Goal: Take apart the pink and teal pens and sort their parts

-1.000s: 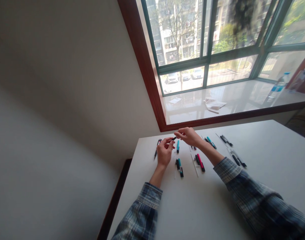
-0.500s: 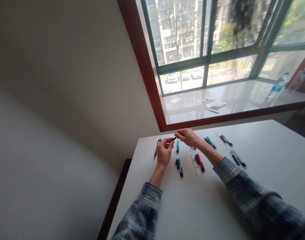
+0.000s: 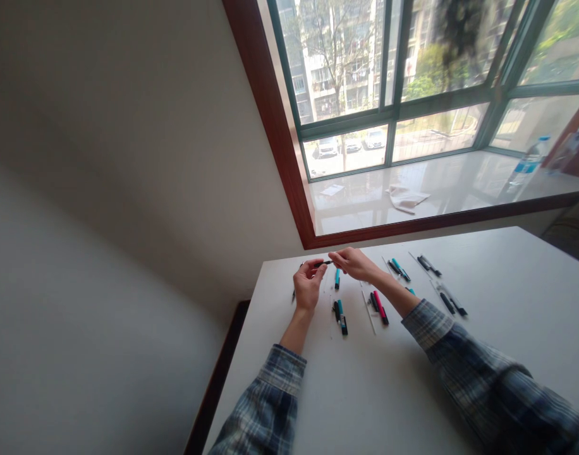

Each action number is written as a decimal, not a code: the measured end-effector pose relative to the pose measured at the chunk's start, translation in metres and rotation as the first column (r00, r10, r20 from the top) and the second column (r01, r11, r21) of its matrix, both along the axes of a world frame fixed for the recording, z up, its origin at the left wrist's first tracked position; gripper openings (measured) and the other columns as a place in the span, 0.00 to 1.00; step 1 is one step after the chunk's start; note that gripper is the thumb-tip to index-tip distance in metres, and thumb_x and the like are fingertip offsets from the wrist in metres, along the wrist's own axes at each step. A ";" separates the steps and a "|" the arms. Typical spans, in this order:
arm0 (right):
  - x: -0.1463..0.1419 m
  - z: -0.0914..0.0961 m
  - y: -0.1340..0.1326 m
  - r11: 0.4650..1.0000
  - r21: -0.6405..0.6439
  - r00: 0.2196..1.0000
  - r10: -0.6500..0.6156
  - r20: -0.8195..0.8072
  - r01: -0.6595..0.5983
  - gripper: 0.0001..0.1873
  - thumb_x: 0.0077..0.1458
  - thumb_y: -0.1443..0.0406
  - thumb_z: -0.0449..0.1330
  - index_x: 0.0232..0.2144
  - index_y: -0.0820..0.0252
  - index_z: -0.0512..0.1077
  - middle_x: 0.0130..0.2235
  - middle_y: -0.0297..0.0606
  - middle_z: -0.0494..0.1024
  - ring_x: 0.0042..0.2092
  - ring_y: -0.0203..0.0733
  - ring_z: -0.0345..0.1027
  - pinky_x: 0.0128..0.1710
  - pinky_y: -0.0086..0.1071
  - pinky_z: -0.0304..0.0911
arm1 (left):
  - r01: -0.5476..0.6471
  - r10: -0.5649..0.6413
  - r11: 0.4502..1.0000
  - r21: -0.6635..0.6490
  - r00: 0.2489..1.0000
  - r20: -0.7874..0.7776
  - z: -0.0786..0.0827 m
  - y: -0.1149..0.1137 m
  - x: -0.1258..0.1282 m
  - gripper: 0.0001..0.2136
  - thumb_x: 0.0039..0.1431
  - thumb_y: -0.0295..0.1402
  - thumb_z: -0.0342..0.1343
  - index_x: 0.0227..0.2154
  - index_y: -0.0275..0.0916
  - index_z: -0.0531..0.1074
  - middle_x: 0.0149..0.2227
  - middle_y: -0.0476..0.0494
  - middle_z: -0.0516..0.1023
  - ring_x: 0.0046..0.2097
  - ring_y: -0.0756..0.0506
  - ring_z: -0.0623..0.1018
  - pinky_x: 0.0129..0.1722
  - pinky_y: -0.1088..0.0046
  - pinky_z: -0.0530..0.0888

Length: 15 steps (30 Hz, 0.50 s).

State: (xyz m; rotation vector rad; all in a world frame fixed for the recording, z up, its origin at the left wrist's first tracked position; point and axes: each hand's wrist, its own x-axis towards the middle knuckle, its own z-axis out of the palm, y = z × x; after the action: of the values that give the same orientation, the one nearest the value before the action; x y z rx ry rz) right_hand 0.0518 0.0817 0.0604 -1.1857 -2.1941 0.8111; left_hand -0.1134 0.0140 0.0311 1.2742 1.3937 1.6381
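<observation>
Above the far left part of the table, my left hand (image 3: 307, 287) is closed on a dark pen part (image 3: 323, 263). My right hand (image 3: 358, 264) meets it from the right, its fingertips pinched at the thin end of that part; exactly what they grip is too small to make out. Just below my hands lies a turquoise pen barrel (image 3: 337, 279). Nearer to me are a turquoise and black pen piece (image 3: 342, 317) with a black part beside it, and a pink pen barrel (image 3: 380, 308) between a black piece and a thin white refill (image 3: 369, 313).
More pen parts lie to the right: a turquoise set (image 3: 400, 270), a black and clear set (image 3: 430, 265) and another dark set (image 3: 447, 303). The white table (image 3: 360, 392) borders a wall and a red-brown window frame (image 3: 389, 236). A water bottle (image 3: 526, 165) stands on the sill.
Both hands have shifted slightly left. A thin dark length of the pen part now shows between my fingertips. The left hand now covers more of the dark pen behind it.
</observation>
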 end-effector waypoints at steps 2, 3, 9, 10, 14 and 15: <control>-0.001 -0.001 -0.001 1.000 0.008 1.000 -0.022 0.016 0.022 0.32 0.72 0.51 0.44 0.26 0.59 0.76 0.25 0.36 0.77 0.28 0.38 0.69 0.29 0.29 0.54 | -0.036 0.038 0.999 -0.013 0.988 0.151 0.002 0.002 -0.002 0.15 0.52 0.39 0.70 0.39 0.37 0.80 0.35 0.45 0.81 0.34 0.50 0.75 0.37 0.73 0.73; -0.001 -0.002 -0.002 0.999 0.022 0.999 -0.038 0.028 0.038 0.29 0.72 0.52 0.46 0.28 0.59 0.78 0.27 0.37 0.79 0.30 0.39 0.70 0.30 0.29 0.55 | -0.053 0.055 0.998 -0.015 0.976 0.212 0.003 0.004 -0.004 0.15 0.51 0.38 0.70 0.40 0.37 0.80 0.34 0.46 0.80 0.33 0.52 0.74 0.37 0.74 0.72; -0.006 -0.005 -0.013 0.987 0.156 0.994 -0.061 0.089 0.046 0.08 0.64 0.64 0.62 0.37 0.56 0.82 0.38 0.40 0.83 0.41 0.44 0.73 0.37 0.30 0.58 | -0.112 0.108 0.994 -0.007 0.943 0.314 0.009 0.009 -0.010 0.15 0.53 0.40 0.68 0.40 0.37 0.76 0.35 0.48 0.76 0.33 0.53 0.73 0.36 0.76 0.72; -0.008 -0.005 -0.015 0.985 0.171 0.994 -0.047 0.094 0.030 0.08 0.64 0.66 0.61 0.37 0.55 0.82 0.40 0.40 0.83 0.42 0.44 0.73 0.38 0.30 0.59 | -0.129 0.125 0.992 -0.008 0.948 0.294 0.010 0.010 -0.010 0.14 0.55 0.40 0.66 0.40 0.37 0.75 0.35 0.47 0.76 0.34 0.52 0.74 0.37 0.76 0.72; -0.013 -0.005 -0.019 0.967 0.250 0.989 0.007 0.150 -0.045 0.10 0.64 0.69 0.61 0.39 0.53 0.83 0.42 0.39 0.83 0.45 0.44 0.73 0.36 0.29 0.60 | -0.130 0.130 0.991 -0.014 0.972 0.195 0.012 0.010 -0.009 0.09 0.62 0.39 0.57 0.39 0.40 0.68 0.37 0.45 0.77 0.35 0.50 0.78 0.36 0.73 0.75; -0.013 -0.005 -0.020 0.962 0.270 0.986 0.007 0.164 -0.051 0.10 0.64 0.69 0.61 0.38 0.53 0.83 0.42 0.40 0.83 0.45 0.44 0.73 0.36 0.29 0.60 | -0.111 0.113 0.994 -0.021 0.979 0.170 0.012 0.010 -0.008 0.08 0.62 0.38 0.55 0.39 0.40 0.66 0.37 0.46 0.77 0.35 0.49 0.78 0.35 0.72 0.76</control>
State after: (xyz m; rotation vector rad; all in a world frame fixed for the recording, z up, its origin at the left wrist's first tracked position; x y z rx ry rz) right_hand 0.0390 0.0620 0.0558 -1.1155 -2.3674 0.4153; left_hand -0.1214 0.0236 0.0433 1.0382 1.3886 1.7670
